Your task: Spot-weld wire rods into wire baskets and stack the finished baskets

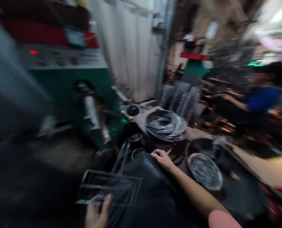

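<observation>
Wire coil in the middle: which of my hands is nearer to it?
Right. The right hand sits just below the wire coil, not touching it; the left hand is farther off at lower left, gripping a wire frame.

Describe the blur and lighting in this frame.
Head view: strong motion blur throughout, worst at left where the green machine streaks; wire coil and right hand least smeared; glare top right; left hand gripping the wire frame lies in dim shadow.
</observation>
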Motion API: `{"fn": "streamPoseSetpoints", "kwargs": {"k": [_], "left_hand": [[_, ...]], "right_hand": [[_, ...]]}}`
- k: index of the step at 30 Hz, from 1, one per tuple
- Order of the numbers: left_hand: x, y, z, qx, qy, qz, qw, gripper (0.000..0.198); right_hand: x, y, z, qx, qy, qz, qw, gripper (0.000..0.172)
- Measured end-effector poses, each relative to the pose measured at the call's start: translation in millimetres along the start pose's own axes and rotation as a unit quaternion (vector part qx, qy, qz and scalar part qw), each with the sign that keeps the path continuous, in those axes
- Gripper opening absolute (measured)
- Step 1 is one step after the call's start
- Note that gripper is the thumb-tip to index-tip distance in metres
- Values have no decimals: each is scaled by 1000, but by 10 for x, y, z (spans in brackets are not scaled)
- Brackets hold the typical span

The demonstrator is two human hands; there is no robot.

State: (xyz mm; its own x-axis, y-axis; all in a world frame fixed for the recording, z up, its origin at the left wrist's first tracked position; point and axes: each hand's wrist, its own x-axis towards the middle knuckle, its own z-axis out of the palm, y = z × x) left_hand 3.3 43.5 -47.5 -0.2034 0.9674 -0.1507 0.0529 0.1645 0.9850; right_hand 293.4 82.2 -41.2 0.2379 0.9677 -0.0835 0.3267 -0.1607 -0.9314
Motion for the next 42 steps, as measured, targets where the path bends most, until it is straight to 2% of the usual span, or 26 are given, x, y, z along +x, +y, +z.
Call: {"fn": "streamPoseSetpoints", "kwargs": {"k": [2, 4, 6, 9, 16, 23, 30, 34, 36, 38, 40, 41, 42], "left_hand": [[-71, -26, -23, -29, 31, -19, 999, 49], [-94, -26, -15, -54, 60, -24, 996, 44], [-121, -24, -25, -69, 82, -31, 994, 42], [-174, -65, -80, -85, 71, -25, 994, 38], [-133, -204, -151, -74, 58, 4, 996, 25], [-51, -191, -260, -66, -6, 4, 998, 26], [-38, -213, -282, -83, -17, -9, 996, 29], [-71, -226, -324, -69, -17, -35, 997, 29], [-129, -220, -401, -35, 13, -39, 999, 34], [-203, -149, -500, 41, 110, -29, 993, 38], [-263, 22, -572, 162, 231, 28, 959, 36], [-275, 143, -577, 231, 269, 78, 932, 34], [-269, 276, -555, 299, 278, 137, 903, 31]], "right_hand": [[158, -225, 379, 83, -77, -8, 994, 23], [289, -412, 669, 100, -126, -10, 987, 25], [390, -551, 876, 99, -155, -16, 983, 27], [487, -665, 1052, 104, -175, -18, 979, 27], [498, -736, 1159, 195, -221, -13, 956, 33], [472, -727, 1183, 214, -240, -33, 946, 35], [369, -632, 1257, 219, -201, -60, 953, 34], [323, -625, 1229, 189, -202, -79, 958, 31], [287, -646, 1209, 178, -204, -76, 960, 30], [243, -676, 1197, 172, -206, -70, 961, 29], [198, -710, 1198, 163, -209, -68, 962, 30], [176, -726, 1205, 158, -212, -69, 962, 30], [155, -740, 1215, 154, -213, -72, 962, 31]]}}
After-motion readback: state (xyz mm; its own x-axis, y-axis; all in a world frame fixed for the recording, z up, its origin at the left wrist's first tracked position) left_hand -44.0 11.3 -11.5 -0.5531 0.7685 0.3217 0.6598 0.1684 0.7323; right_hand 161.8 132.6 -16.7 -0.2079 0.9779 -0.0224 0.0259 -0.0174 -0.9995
